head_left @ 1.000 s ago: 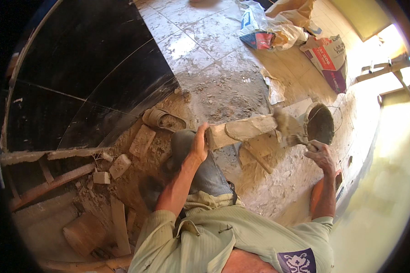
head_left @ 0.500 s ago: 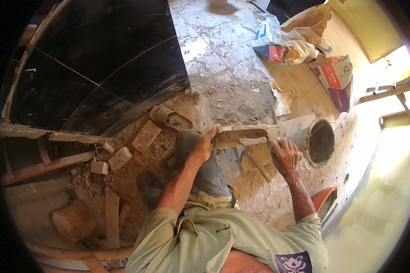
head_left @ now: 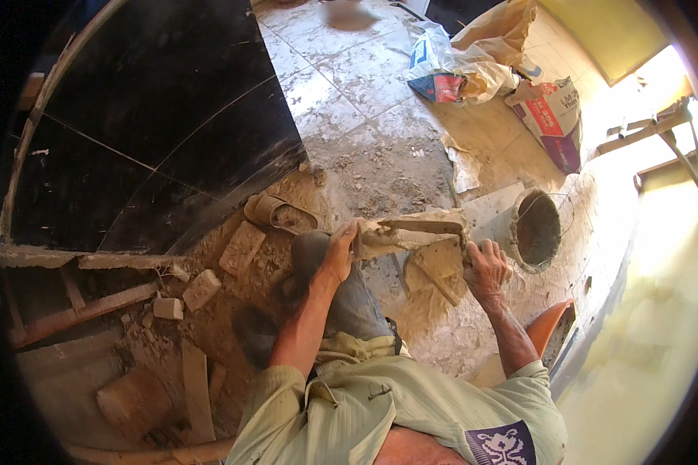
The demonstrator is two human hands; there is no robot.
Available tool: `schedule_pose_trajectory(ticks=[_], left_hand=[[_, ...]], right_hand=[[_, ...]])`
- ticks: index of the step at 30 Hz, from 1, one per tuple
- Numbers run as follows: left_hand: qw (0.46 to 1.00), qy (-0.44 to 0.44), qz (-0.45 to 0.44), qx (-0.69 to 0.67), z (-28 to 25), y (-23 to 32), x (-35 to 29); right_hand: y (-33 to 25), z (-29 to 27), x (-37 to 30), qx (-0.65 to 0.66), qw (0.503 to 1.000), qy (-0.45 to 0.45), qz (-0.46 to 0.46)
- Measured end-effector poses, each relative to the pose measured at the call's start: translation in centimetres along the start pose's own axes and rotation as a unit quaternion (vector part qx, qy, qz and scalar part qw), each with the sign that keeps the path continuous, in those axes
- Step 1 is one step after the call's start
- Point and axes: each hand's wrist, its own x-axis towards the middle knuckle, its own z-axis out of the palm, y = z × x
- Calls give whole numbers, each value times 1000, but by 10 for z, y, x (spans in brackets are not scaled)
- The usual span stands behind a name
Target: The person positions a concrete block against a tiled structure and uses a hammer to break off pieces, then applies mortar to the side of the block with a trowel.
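Observation:
My left hand (head_left: 341, 252) grips the left end of a long, narrow slab (head_left: 376, 242) caked with wet mortar, held out in front of my knee. I cannot make out what lies under the mortar. My right hand (head_left: 485, 267) is closed around the handle of a trowel, mostly hidden in the fist. The narrow trowel blade (head_left: 426, 226) lies along the slab's far edge, pointing left, with mortar beneath it. Below them on the floor is a mortar-smeared flat board with a stick-like piece (head_left: 436, 280). A mortar-crusted bucket (head_left: 517, 249) stands right of my right hand.
Black tiled surface (head_left: 132, 132) fills the far left. Broken bricks (head_left: 202, 289), a worn shoe (head_left: 283, 215) and planks (head_left: 197, 391) lie on the left. Rubble (head_left: 388, 174) covers the floor ahead. Torn paper bags (head_left: 547, 116) lie far right; an orange object (head_left: 549, 327) is near my right forearm.
The trowel blade has shifted and turned on the slab, showing more mortar below it. My right hand has turned slightly at the handle. The whole view has moved a little.

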Motion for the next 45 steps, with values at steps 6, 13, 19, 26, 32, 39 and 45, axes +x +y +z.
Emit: schedule_pose_trajectory(ticks=[6, 13, 19, 26, 32, 39, 45], left_hand=[[1000, -14, 11, -4, -14, -6, 5], [999, 33, -25, -14, -4, -4, -1], [999, 18, -10, -44, -11, -6, 1], [999, 26, -18, -34, -14, -6, 3], [999, 34, -27, -16, -2, 0, -4], [1000, -1, -8, 4, -8, -3, 0], [1000, -16, -16, -4, -5, 0, -1]], right_hand=[[-26, -48, 4, 150, 968, -179, 94], [-40, -37, -7, 210, 933, -288, 55], [-27, -26, -22, 181, 943, -273, 63], [7, 8, -47, 182, 931, -300, 96], [28, 36, -70, 239, 939, -221, 112], [59, 55, -74, 213, 932, -238, 172], [94, 49, -63, 218, 917, -264, 204]])
